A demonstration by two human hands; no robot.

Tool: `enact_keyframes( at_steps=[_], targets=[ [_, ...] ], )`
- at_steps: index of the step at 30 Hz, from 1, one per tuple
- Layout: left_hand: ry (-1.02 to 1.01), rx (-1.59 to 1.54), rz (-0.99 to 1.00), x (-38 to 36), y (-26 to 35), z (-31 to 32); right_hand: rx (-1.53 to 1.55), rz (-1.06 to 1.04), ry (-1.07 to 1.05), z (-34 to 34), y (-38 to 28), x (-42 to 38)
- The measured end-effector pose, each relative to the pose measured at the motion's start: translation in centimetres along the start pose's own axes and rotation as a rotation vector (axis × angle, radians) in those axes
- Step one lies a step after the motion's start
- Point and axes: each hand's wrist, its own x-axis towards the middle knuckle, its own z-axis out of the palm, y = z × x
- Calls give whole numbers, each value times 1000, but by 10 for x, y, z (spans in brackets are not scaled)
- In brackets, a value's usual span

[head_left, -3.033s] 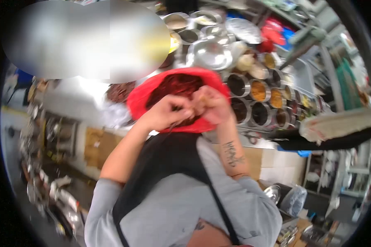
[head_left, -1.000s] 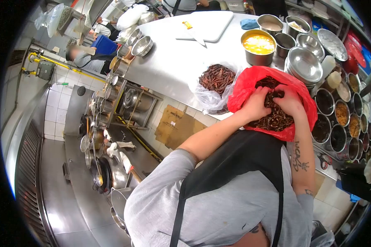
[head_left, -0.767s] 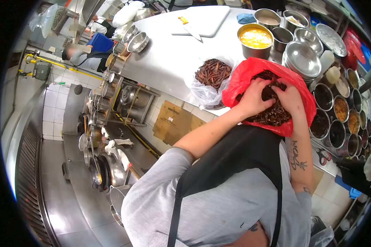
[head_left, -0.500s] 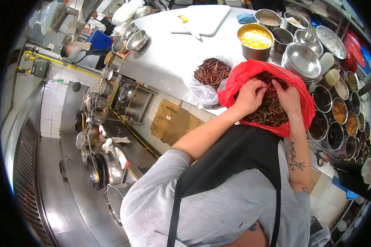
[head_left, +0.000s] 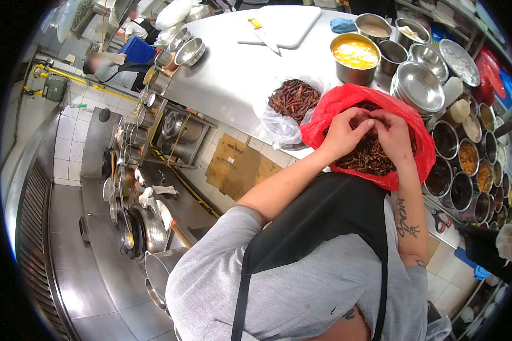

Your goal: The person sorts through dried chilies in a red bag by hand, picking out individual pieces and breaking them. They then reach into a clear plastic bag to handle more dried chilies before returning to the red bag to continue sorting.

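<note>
Nearest are a grey shirt [head_left: 301, 284] and a black apron [head_left: 318, 221], both worn by the person. Just past the apron, at the near edge of the bench [head_left: 227, 85], sits a red bag [head_left: 316, 128], its mouth spread wide and full of dark brown dried bits [head_left: 370, 162]. Both hands are over the bag's mouth. The left hand [head_left: 347, 133] and right hand [head_left: 396, 139] have their fingers curled inward, and their tips meet above the bits. Each grip looks drawn together, but the fingers hide what is between them, so I cannot tell whether either is clamped on a piece. The right forearm bears dark lettering.

To the right of the bag, scissors [head_left: 440, 220] lie near the bench's edge, with rows of round tins [head_left: 445, 139] beyond. Just left of the red bag, a clear bag [head_left: 281, 131] stands open, with long dark-red pods [head_left: 294, 101] inside. Behind the red bag are stacked steel bowls [head_left: 418, 88] and a pot [head_left: 355, 71] of yellow liquid. Farther back, a knife [head_left: 264, 37] lies partly on a white board [head_left: 293, 25], near a blue cloth [head_left: 343, 25]. At far left, another person [head_left: 114, 69] is beside a blue bin [head_left: 137, 50].
</note>
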Motion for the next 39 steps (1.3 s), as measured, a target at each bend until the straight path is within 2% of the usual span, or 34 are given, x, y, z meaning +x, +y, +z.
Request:
enact_keyframes(
  at_steps=[2, 5, 8, 11, 13, 17, 18, 20, 23, 24, 27, 28, 31, 33, 37, 39],
  targets=[
    [-31, -45, -31, 1, -2, -2, 26, -42, -42, 2, 2, -1],
    [13, -5, -26, 1, -1, -6, 120, 58, -64, 3, -6, -4],
    [13, -34, -22, 3, -6, -7, 71, 173, -26, 1, -9, -4],
    [27, -187, -55, 7, -18, -2, 1, 183, -85, -4, -15, -4],
    [34, -261, -44, 8, -18, 2, -63, 18, -63, 0, -9, -4],
    [65, -312, -18, 10, -13, 2, -53, 3, -37, 6, -5, -4],
    [73, -201, 41, 11, -14, 0, -151, 3, -31, 5, -5, 0],
    [59, -173, 43, 10, -16, -2, -345, 31, -35, 1, 1, -3],
    [14, -57, -9, 2, -15, -2, -645, 41, 109, 3, 19, 3],
    [-9, -5, -32, 0, -15, -2, -714, 120, 12, -2, 24, 12],
    [3, 155, 103, -6, -18, 1, -665, 107, -77, -6, 24, 15],
    [-34, 198, 45, -8, -19, -2, -676, 57, -41, -3, 41, 15],
    [-128, 229, -93, -8, -11, -7, -673, 231, -196, -5, 35, 20],
    [-201, 240, -117, -5, -17, -8, -678, 243, -206, -6, 20, 17],
    [-301, 289, -148, -5, -11, -6, -668, 156, -149, -8, -4, 8],
    [-301, 297, -125, -4, -11, -5, -628, 43, -43, -7, 8, 6]
  ],
)
